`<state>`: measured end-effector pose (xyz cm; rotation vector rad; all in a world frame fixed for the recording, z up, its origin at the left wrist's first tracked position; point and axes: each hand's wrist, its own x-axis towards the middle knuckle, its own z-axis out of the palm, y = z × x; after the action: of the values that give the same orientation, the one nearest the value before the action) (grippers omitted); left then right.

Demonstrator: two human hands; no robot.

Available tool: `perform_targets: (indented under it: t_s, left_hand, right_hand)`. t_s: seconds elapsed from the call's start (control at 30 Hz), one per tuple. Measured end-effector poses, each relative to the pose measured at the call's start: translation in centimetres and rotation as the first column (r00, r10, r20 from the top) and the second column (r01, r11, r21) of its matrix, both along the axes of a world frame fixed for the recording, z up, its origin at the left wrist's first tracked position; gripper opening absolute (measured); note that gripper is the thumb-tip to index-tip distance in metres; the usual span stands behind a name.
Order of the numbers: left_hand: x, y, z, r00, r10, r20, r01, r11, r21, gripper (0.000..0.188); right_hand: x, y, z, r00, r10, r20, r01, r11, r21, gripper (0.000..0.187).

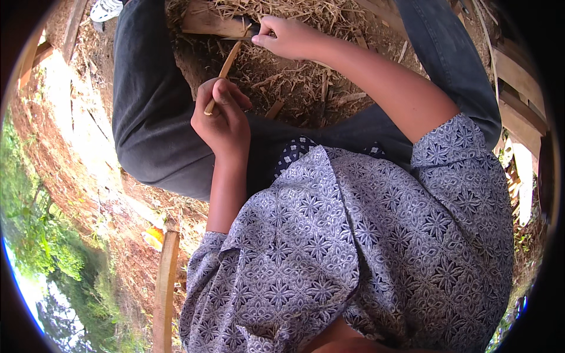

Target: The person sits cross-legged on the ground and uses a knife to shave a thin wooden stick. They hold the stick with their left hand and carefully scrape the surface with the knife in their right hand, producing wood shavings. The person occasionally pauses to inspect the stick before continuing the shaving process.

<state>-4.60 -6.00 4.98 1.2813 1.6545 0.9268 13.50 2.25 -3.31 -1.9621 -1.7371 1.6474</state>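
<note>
My left hand (222, 115) is closed round a slim, pale wooden stick (231, 61), which slants up and away from the fist. The stick's far end meets a thin blade beside my right hand (285, 38). That hand is closed on what looks like a knife (240, 39); its fingers hide the handle. Just beyond the blade lies a thick piece of wood (210, 25), with something dark at its right end, partly hidden by my right hand.
Curled wood shavings (306, 15) litter the brown soil between my bent legs (156, 100). Planks (521, 106) are stacked at the right edge. A wooden post (165, 288) stands at the lower left, with an orange-yellow object (154, 236) near its top. A white shoe (106, 10) shows at the upper left.
</note>
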Motion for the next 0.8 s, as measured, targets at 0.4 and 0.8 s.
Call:
perform_targets:
  t_s: [0.4,0.8]
  left_hand:
    - [0.1,-0.1,-0.1,0.999,-0.043,-0.019,0.044,0.998,0.04,0.037]
    - [0.3,0.2,-0.4,0.953,-0.234,-0.194,0.268,0.947,0.179,0.036]
  right_hand:
    - [0.1,1.7,-3.2,0.994,-0.017,0.11,0.017,1.0,0.007,0.037]
    - [1.1,1.1,-2.8,0.991,0.0,0.134,0.005,0.999,-0.032,0.039]
